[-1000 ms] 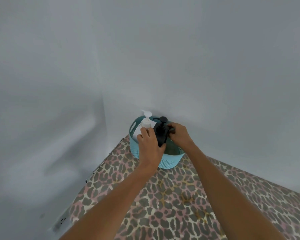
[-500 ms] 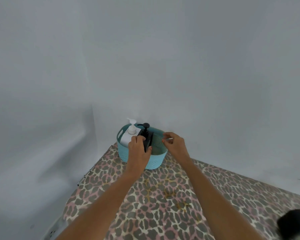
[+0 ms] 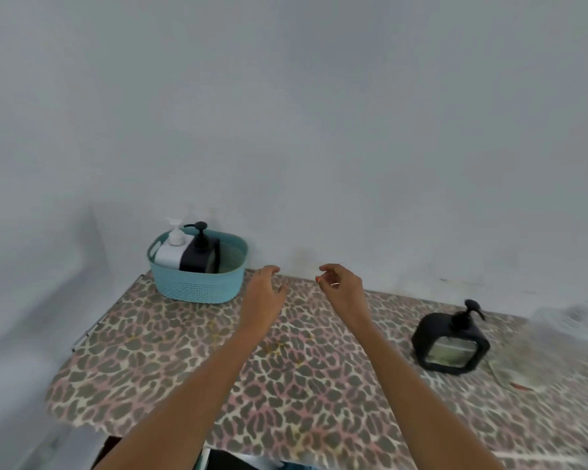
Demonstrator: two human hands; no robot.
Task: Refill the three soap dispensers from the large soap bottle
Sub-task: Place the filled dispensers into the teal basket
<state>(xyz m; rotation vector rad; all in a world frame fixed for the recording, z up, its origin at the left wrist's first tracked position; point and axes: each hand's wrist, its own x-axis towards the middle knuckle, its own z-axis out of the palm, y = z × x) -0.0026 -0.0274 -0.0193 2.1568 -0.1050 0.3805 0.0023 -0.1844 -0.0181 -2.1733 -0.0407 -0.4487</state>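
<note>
Just right of the basket [image 3: 197, 286] with its white dispenser [image 3: 169, 255] and black dispenser [image 3: 198, 256], our left hand [image 3: 263, 290] and right hand [image 3: 342, 288] hover loosely open, empty.

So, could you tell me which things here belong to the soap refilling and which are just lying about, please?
For the job: white pump dispenser; black pump dispenser beside it; black square pump dispenser standing alone at right.
Just there: teal perforated plastic basket holding the first two; leopard-print table cover; blurred pale object, far right.
</note>
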